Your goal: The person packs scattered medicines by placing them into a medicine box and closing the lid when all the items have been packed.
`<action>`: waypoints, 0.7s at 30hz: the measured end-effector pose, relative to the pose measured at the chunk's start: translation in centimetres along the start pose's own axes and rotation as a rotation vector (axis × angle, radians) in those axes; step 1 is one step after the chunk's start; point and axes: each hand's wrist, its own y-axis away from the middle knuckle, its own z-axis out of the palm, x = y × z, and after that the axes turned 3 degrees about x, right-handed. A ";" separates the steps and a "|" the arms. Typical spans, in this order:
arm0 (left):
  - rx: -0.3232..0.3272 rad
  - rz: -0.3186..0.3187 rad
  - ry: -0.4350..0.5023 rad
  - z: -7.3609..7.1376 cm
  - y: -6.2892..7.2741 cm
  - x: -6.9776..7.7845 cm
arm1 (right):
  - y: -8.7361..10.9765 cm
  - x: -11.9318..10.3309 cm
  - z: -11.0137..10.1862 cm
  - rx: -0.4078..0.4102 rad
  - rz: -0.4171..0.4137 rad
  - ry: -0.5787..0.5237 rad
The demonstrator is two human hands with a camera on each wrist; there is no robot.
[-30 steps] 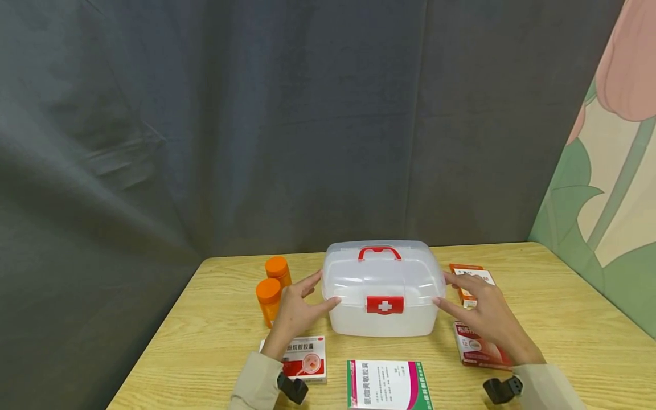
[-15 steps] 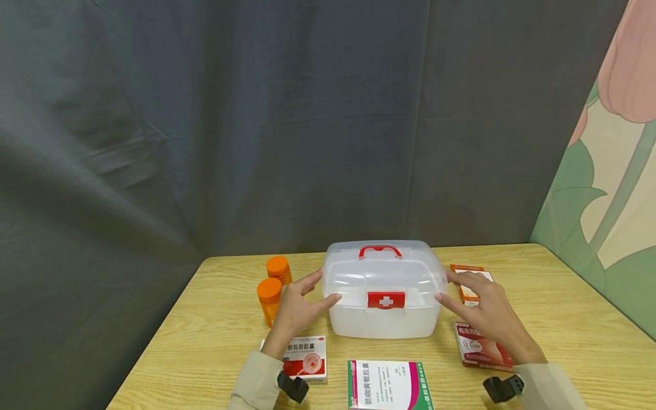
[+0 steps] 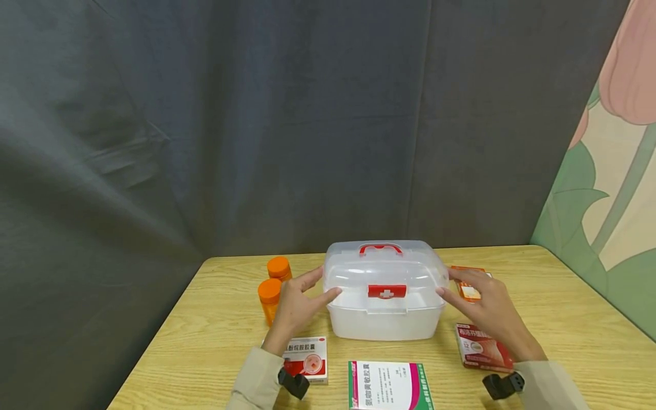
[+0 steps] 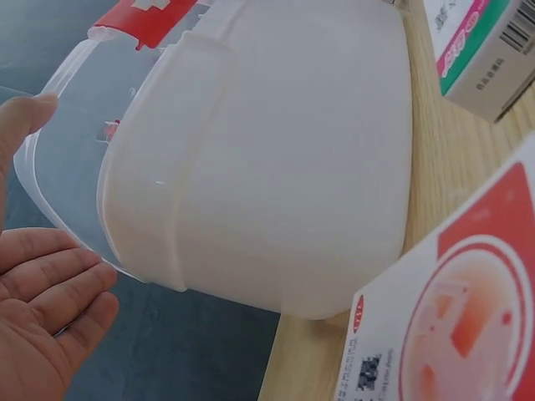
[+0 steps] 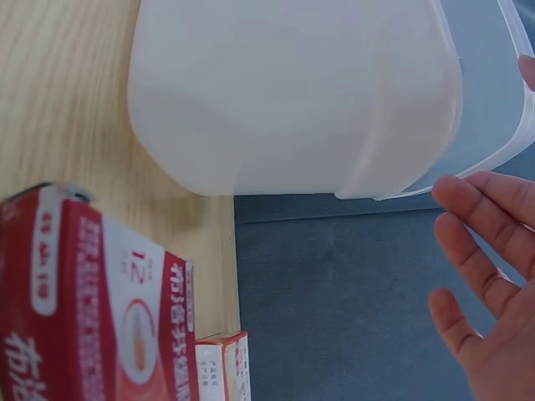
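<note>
A translucent medicine box [image 3: 384, 324] with a white base stands on the table. Its clear lid [image 3: 348, 270], with a red handle and a red latch [image 3: 386, 291] bearing a white cross, is tilted up, with a gap at the front above the base rim. At the lid's left end is my left hand [image 3: 297, 307], thumb at the front edge and fairly straight fingers along the side. My right hand [image 3: 487, 307] mirrors it at the right end. Both palms show in the wrist views, the left thumb [image 4: 33, 113] right at the lid's edge.
Two orange bottles [image 3: 269, 299] stand left of the box. A red-and-white carton [image 3: 312, 364] lies at front left, a green-and-white one [image 3: 386, 387] at front centre. On the right are a dark red carton [image 3: 482, 347] and an orange-and-white carton [image 3: 468, 292]. A dark curtain [image 3: 307, 142] hangs behind.
The lid's front edge has risen, carrying the red latch up and away from the base, and a gap now shows there. Both thumbs have moved slightly upward with it.
</note>
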 end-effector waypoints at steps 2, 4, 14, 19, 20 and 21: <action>0.003 0.004 0.003 0.0 -0.1 0.0 | -0.1 -0.1 -0.1 0.004 0.002 -0.007; 0.006 0.008 0.004 0.0 -0.2 0.1 | -0.3 -0.1 -0.1 0.005 0.005 -0.014; 0.035 0.028 0.015 -0.1 -0.8 0.7 | -0.8 -0.3 -0.4 0.011 0.037 -0.012; 0.045 0.036 0.001 -0.1 -1.1 1.0 | -1.1 -0.6 -0.6 0.013 0.056 -0.009; 0.043 0.034 -0.005 -0.1 -1.2 1.0 | -1.1 -0.6 -0.7 0.014 0.060 -0.003; 0.041 0.031 -0.009 -0.1 -1.2 1.1 | -1.2 -0.7 -0.7 0.015 0.062 0.002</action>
